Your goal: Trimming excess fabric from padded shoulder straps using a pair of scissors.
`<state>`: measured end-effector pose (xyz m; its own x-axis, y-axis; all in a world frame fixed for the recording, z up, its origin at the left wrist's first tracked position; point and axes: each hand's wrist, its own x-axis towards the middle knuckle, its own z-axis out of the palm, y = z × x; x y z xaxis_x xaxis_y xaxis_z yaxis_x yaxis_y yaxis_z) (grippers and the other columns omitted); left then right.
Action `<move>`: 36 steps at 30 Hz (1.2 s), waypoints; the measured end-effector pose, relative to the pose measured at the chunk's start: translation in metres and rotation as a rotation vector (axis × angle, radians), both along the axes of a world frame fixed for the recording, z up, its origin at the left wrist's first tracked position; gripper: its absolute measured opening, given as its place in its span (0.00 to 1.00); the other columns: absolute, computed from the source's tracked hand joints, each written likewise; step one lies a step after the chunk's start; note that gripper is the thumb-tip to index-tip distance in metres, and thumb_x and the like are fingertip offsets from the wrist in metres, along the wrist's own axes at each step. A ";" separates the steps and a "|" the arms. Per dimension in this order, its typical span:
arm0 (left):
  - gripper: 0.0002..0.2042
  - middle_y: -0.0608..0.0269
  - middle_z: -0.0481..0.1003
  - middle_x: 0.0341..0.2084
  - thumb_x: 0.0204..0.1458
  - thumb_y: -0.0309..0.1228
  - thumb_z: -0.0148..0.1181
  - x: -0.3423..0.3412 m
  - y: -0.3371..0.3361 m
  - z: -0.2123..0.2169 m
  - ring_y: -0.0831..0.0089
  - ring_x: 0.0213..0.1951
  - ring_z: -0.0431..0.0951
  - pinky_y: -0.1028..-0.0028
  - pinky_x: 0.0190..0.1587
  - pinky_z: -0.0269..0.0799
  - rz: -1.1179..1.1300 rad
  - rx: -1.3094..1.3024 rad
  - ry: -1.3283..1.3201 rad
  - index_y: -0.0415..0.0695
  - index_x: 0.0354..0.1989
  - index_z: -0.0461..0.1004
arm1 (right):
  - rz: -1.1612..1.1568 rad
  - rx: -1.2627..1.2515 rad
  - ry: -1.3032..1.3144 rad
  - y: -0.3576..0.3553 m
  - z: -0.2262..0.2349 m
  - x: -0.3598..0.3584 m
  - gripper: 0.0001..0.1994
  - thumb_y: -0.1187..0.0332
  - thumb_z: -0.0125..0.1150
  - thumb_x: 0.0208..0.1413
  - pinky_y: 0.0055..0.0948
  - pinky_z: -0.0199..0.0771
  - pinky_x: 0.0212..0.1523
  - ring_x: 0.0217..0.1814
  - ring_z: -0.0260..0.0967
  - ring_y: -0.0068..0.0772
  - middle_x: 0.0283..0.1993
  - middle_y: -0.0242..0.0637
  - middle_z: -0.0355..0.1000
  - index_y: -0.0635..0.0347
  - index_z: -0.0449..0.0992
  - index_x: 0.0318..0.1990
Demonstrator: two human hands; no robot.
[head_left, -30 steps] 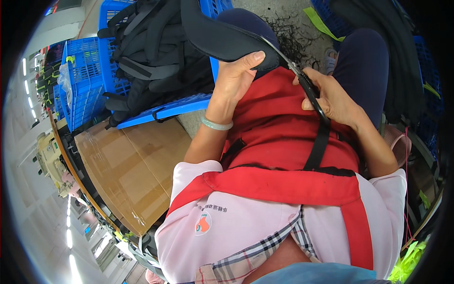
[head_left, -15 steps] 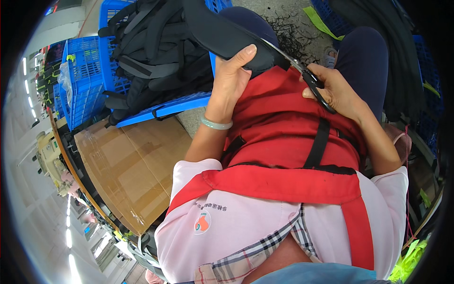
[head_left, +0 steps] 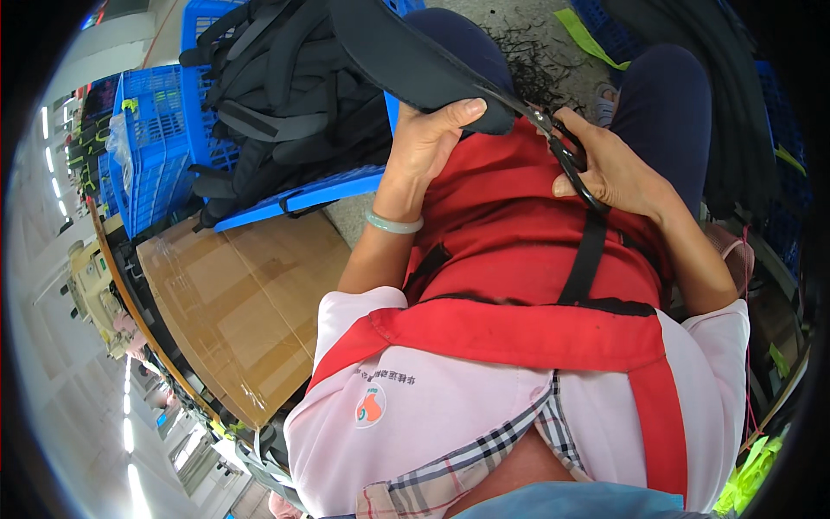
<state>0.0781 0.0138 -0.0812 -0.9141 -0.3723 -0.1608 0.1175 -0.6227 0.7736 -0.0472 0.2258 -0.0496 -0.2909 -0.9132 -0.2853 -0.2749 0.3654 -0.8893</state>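
A dark padded strap (head_left: 415, 65), curved and rounded at its near end, hangs over the rim of the blue crate. My left hand (head_left: 428, 138) grips that end, thumb on top and fingers underneath. In my right hand (head_left: 609, 164) is a pair of black-handled scissors (head_left: 564, 151), the fingers in its loops. Its blades point up and left and lie along the strap's right edge, close to the rounded end. Whether the blades are parted is hard to see. Both hands are above the red apron (head_left: 536, 233) on my lap.
Left of me, a blue crate (head_left: 298, 203) is heaped with dark straps (head_left: 290, 95). A cardboard box (head_left: 251, 303) stands below it. Black scraps (head_left: 540, 73) litter the floor ahead, near a yellow-green strip (head_left: 588, 39). Dark fabric (head_left: 735, 130) hangs at the right.
The strap's rounded end has swung slightly down and now shows whole, without the dark piece at its tip. The scissors have shifted a little left, and my left thumb has moved slightly right and down.
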 end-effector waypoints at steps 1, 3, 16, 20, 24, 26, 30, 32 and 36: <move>0.15 0.63 0.77 0.35 0.44 0.14 0.65 0.000 -0.001 0.000 0.72 0.39 0.79 0.72 0.44 0.76 -0.005 -0.001 -0.001 0.40 0.40 0.74 | 0.005 0.041 -0.047 0.000 -0.002 -0.001 0.33 0.45 0.70 0.44 0.31 0.60 0.31 0.29 0.56 0.32 0.29 0.39 0.60 0.64 0.63 0.43; 0.15 0.63 0.77 0.35 0.44 0.14 0.65 0.002 -0.003 -0.001 0.72 0.39 0.79 0.73 0.44 0.76 -0.008 -0.002 -0.002 0.41 0.40 0.74 | 0.012 0.081 -0.093 -0.001 -0.003 -0.001 0.35 0.43 0.70 0.43 0.28 0.58 0.30 0.29 0.52 0.24 0.26 0.30 0.52 0.63 0.64 0.46; 0.15 0.61 0.77 0.36 0.45 0.14 0.64 0.006 -0.006 -0.006 0.70 0.40 0.79 0.71 0.44 0.77 -0.039 0.028 0.039 0.39 0.41 0.74 | 0.016 0.104 -0.096 -0.009 -0.006 0.000 0.28 0.47 0.69 0.46 0.29 0.56 0.28 0.27 0.53 0.26 0.23 0.34 0.55 0.64 0.65 0.38; 0.15 0.60 0.77 0.37 0.45 0.13 0.64 0.007 -0.004 -0.004 0.69 0.40 0.79 0.70 0.44 0.77 -0.044 -0.019 0.044 0.39 0.41 0.74 | -0.011 -0.041 -0.014 -0.009 -0.003 0.006 0.25 0.50 0.68 0.49 0.29 0.55 0.25 0.25 0.50 0.24 0.21 0.34 0.53 0.62 0.63 0.31; 0.14 0.60 0.77 0.37 0.46 0.15 0.64 0.004 0.001 -0.002 0.68 0.40 0.79 0.69 0.44 0.78 -0.045 -0.131 0.030 0.39 0.42 0.74 | -0.064 0.016 -0.073 -0.011 -0.005 0.005 0.25 0.50 0.68 0.49 0.31 0.56 0.26 0.25 0.49 0.28 0.21 0.35 0.53 0.63 0.63 0.31; 0.13 0.60 0.77 0.36 0.48 0.18 0.63 0.003 0.003 0.004 0.68 0.40 0.79 0.69 0.44 0.78 0.093 0.243 -0.014 0.39 0.42 0.73 | -0.084 0.059 -0.032 -0.012 -0.004 0.004 0.26 0.50 0.68 0.48 0.34 0.60 0.28 0.24 0.53 0.36 0.21 0.40 0.59 0.64 0.63 0.32; 0.12 0.60 0.77 0.37 0.49 0.19 0.63 0.005 0.000 0.000 0.68 0.39 0.79 0.69 0.44 0.78 0.063 0.185 -0.021 0.38 0.43 0.73 | -0.030 0.040 0.045 -0.011 -0.001 0.007 0.28 0.48 0.69 0.46 0.38 0.65 0.33 0.27 0.61 0.46 0.25 0.47 0.66 0.65 0.64 0.36; 0.12 0.60 0.77 0.37 0.48 0.19 0.63 0.003 0.001 0.000 0.69 0.39 0.79 0.70 0.44 0.77 0.070 0.121 -0.024 0.38 0.43 0.73 | -0.015 0.005 0.076 -0.010 0.000 0.008 0.32 0.46 0.70 0.44 0.39 0.67 0.37 0.32 0.68 0.52 0.29 0.51 0.69 0.66 0.64 0.40; 0.13 0.60 0.77 0.37 0.48 0.18 0.63 0.003 0.002 -0.006 0.69 0.38 0.79 0.70 0.44 0.77 0.058 0.060 -0.004 0.38 0.43 0.74 | 0.032 0.023 0.096 -0.015 0.007 0.008 0.35 0.45 0.70 0.42 0.40 0.68 0.39 0.35 0.70 0.53 0.29 0.51 0.68 0.66 0.63 0.44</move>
<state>0.0810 0.0157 -0.0867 -0.8907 -0.4138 -0.1881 0.1516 -0.6606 0.7353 -0.0391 0.2107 -0.0424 -0.2887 -0.9159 -0.2789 -0.3706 0.3755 -0.8495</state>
